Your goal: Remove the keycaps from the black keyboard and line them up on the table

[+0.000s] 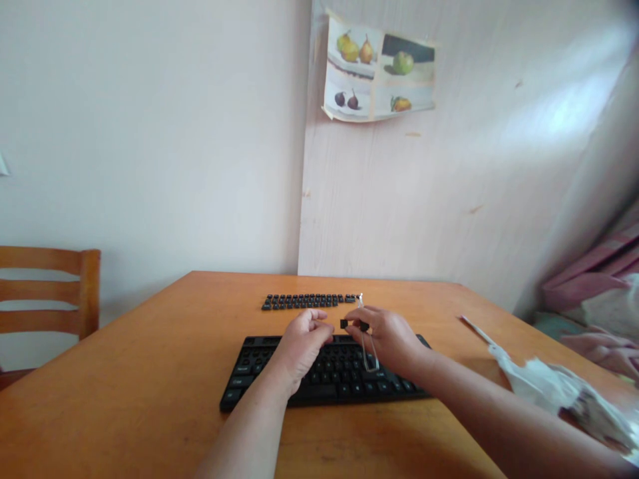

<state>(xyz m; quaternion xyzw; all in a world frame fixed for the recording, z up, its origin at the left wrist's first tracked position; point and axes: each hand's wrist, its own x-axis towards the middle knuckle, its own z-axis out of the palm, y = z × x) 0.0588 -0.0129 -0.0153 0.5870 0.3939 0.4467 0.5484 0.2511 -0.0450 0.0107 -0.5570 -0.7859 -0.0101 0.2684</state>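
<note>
Currently pinching a small black cap at the thumb and fingertips of the right hand, closed down to about the cap's own width, with a bent wire loop hanging below the same fingers. Held near the far edge of the keyboard, just right of the left hand. Curled in on the left, with thumb and index close together; cannot tell whether gripping anything there. Likely to handle as very light, stiff plastic, smooth enough to slip or spring out of a loose pinch, yet probably hard to break. Best taken by two opposite side walls, squarely and without much squeeze. Expect thin, springy metal in the wire loop, and more weight and a rigid body in the keyboard, better gripped by its short ends. Can see loose caps in rows on the desk beyond it. As for containers, can make out only a crumpled white bag at the right, with a thin stick poking from its far end and brownish contents showing at the near part; cannot tell more.
</note>
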